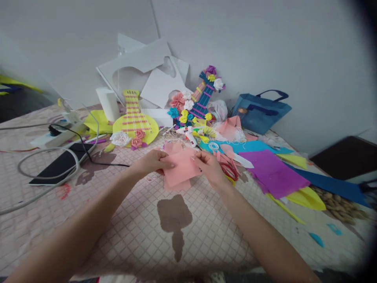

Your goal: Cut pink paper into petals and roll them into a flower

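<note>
Both my hands hold a pink sheet of felt just above the quilted bedcover. My left hand pinches its left edge, fingers closed. My right hand pinches the right edge, fingers closed as well. More pink pieces lie under and behind the sheet. Red-handled scissors lie right beside my right hand.
A yellow craft guitar and a blue one with paper flowers stand behind. A glue gun, purple felt, blue and yellow sheets lie right. A blue bag, power strip, cables and black phone sit around.
</note>
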`<state>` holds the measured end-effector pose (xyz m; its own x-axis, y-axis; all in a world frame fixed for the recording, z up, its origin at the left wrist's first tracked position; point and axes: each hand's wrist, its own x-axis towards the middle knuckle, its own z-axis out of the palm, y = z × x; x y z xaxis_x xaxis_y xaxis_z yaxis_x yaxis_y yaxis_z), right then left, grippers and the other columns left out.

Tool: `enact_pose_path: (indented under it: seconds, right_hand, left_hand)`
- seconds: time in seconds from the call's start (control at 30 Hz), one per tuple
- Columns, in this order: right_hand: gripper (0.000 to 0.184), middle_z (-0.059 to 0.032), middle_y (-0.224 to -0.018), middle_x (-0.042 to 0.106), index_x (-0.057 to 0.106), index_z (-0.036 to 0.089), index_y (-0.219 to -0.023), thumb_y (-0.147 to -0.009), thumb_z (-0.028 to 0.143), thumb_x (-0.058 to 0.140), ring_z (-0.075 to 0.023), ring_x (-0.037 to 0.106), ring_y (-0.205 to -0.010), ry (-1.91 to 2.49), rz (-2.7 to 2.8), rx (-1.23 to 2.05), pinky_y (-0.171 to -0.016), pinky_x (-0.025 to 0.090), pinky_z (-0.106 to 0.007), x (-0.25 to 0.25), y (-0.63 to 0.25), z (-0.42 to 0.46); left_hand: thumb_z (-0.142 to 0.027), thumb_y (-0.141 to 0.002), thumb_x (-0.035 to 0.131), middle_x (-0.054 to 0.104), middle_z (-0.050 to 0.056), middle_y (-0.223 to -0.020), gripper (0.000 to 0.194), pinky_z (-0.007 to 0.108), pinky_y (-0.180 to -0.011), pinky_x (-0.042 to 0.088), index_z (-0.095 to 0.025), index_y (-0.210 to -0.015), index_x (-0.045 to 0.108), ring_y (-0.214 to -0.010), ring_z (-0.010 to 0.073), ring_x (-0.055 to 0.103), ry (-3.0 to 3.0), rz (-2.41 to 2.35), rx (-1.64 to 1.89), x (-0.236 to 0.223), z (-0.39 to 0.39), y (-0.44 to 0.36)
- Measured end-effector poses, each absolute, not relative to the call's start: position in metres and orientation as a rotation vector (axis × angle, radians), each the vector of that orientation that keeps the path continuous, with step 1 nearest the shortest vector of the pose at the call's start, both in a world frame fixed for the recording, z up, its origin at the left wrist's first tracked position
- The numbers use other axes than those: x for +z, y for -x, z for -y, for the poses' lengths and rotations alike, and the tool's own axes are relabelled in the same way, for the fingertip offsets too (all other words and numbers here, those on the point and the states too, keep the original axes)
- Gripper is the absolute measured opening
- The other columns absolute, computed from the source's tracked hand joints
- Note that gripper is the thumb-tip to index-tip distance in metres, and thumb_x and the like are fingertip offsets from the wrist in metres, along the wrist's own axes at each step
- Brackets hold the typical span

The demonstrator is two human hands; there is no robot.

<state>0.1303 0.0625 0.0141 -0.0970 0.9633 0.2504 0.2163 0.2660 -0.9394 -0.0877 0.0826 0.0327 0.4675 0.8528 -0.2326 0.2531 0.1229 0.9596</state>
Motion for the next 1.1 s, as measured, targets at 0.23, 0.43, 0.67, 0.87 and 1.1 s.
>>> enact_pose_path:
  seconds: [0.23, 0.43, 0.67, 0.87, 1.1]
  right_hand:
    - [0.033, 0.0040, -0.060, 0.038, 0.045, 0.020, -0.065, -0.072, 0.048, 0.061, -0.0100, 0.033, -0.055, 1.159, 1.474, 0.970, -0.050, 0.027, -0.024, 0.010, -0.133, -0.066]
    - [0.031, 0.0046, -0.061, 0.039, 0.047, 0.019, -0.064, -0.071, 0.044, 0.064, -0.0086, 0.034, -0.054, 1.130, 1.440, 1.027, -0.049, 0.027, -0.023, 0.009, -0.134, -0.067]
    - [0.023, 0.0055, -0.054, 0.041, 0.049, 0.019, -0.064, -0.075, 0.037, 0.060, -0.0085, 0.037, -0.047, 1.259, 1.491, 1.161, -0.045, 0.027, -0.023, 0.005, -0.135, -0.013]
    - [0.016, 0.0042, -0.056, 0.047, 0.052, 0.018, -0.065, -0.078, 0.026, 0.055, -0.0100, 0.043, -0.052, 1.404, 1.708, 1.019, -0.050, 0.031, -0.022, -0.013, -0.127, 0.035]
    - [0.013, 0.0024, -0.060, 0.054, 0.055, 0.018, -0.066, -0.078, 0.020, 0.051, -0.0114, 0.049, -0.056, 1.553, 1.865, 0.719, -0.055, 0.032, -0.022, -0.019, -0.118, 0.041]
  left_hand:
    - [-0.037, -0.061, 0.076, 0.069, 0.009, -0.078, 0.036, 0.031, -0.065, 0.056, -0.010, -0.081, 0.064, -0.068, 0.0173, 0.066, -1.316, -1.069, 0.626, 0.030, -0.088, 0.092]
    - [-0.040, -0.065, 0.073, 0.069, 0.007, -0.071, 0.033, 0.027, -0.063, 0.055, -0.012, -0.080, 0.063, -0.061, 0.0142, 0.065, -1.297, -1.055, 0.598, 0.024, -0.095, 0.101]
    - [-0.039, -0.066, 0.072, 0.069, 0.005, -0.068, 0.039, 0.024, -0.055, 0.051, -0.013, -0.095, 0.064, -0.054, 0.0130, 0.063, -1.280, -1.092, 0.464, 0.023, -0.053, 0.104]
    - [-0.041, -0.070, 0.065, 0.068, 0.003, -0.065, 0.050, 0.026, -0.053, 0.051, -0.013, -0.111, 0.058, -0.057, 0.0172, 0.064, -1.366, -1.158, 0.367, 0.006, -0.006, 0.109]
    - [-0.031, -0.084, 0.052, 0.069, 0.006, -0.082, 0.026, 0.031, -0.066, 0.048, -0.018, -0.105, 0.060, -0.074, 0.0198, 0.065, -2.154, -1.719, 0.771, 0.014, 0.021, 0.108]
